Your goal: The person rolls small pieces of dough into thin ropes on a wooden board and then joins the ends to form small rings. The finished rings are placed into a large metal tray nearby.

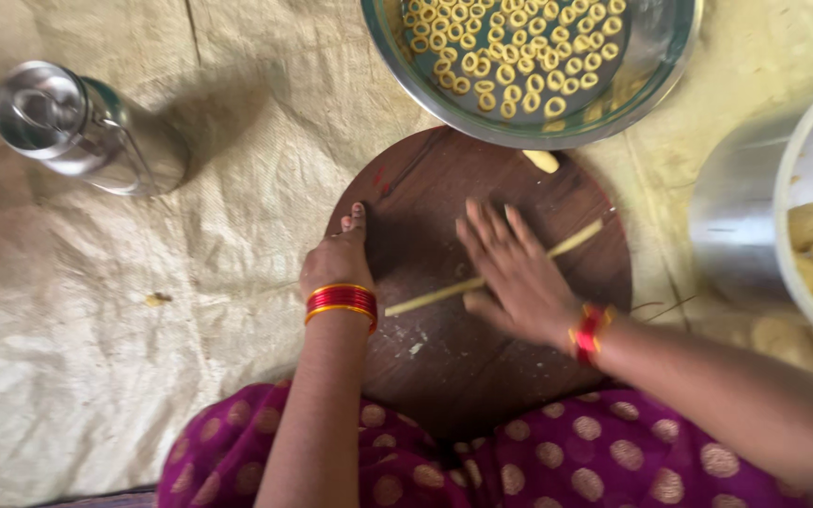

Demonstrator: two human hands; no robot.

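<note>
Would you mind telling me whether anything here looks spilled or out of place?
A stray dough scrap lies alone on the cloth, left of the round wooden board. Another dough piece sits at the board's far edge, beside the steel bowl. Nothing looks damaged.

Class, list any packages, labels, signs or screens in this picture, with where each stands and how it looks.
None: no package, label, sign or screen shows.
Only bare containers: a steel flask at upper left, a round steel bowl of small dough rings at top, and a white tub of dough lumps at right.
</note>
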